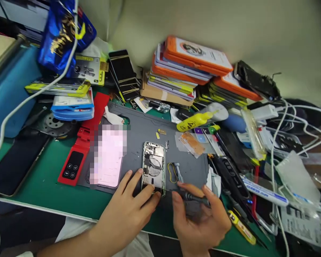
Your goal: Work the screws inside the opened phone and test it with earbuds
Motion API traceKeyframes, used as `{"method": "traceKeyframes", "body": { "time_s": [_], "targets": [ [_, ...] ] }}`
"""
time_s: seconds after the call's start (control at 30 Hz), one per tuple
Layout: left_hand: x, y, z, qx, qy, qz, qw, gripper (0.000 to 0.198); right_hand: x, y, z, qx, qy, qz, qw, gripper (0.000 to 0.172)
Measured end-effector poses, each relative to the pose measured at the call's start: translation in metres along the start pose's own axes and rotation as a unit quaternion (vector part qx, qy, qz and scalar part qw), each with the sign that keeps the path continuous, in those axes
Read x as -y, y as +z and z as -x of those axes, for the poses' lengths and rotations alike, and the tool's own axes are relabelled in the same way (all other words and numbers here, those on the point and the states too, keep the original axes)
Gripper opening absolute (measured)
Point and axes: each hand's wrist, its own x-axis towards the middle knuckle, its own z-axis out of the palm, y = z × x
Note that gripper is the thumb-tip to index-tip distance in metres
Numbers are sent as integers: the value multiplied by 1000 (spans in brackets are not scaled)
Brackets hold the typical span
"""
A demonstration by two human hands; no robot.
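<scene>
An opened smartphone (153, 166), its inner parts bare and its frame pale green, lies on the dark grey work mat (139, 130). My left hand (131, 210) rests over its lower end with the fingers spread. Two fingertips reach the phone's left side, and the index finger and thumb are at its bottom edge, partly covering it. In my right hand (203, 221) is a dark screwdriver (191, 196), held between thumb and fingers. Its thin shaft points left to the phone's bottom edge; the tip is hidden near my left thumb.
Left of the opened phone lies a lit phone (112, 157), partly pixelated, beside a red device (73, 166). A yellow band (172, 173) and small parts lie to the right. Stacked orange boxes (195, 57), a yellow bottle (194, 121), pens and white cables (274, 157) crowd around the mat.
</scene>
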Motion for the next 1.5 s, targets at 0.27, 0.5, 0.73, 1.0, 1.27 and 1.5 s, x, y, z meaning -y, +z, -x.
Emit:
{"method": "traceKeyframes", "body": {
  "time_s": [0.27,0.5,0.73,1.0,1.27,1.5],
  "targets": [
    [1,4,2,-28,4,-17,999,35,36,43,-44,33,161,-184,969,46],
    [4,5,0,-29,24,-1,999,31,37,69,-43,67,216,-179,957,33],
    [1,3,2,-29,11,-21,999,42,30,48,-44,-2,205,-215,955,40],
    [-1,-3,0,-2,-9,-5,1000,40,33,15,-1,-46,365,-307,877,47],
    [1,-8,-7,13,8,32,999,37,39,22,-2,-37,406,-293,865,47],
    [1,-11,-11,14,1,50,999,35,43,19,-11,-34,424,-333,842,48]
  ]
}}
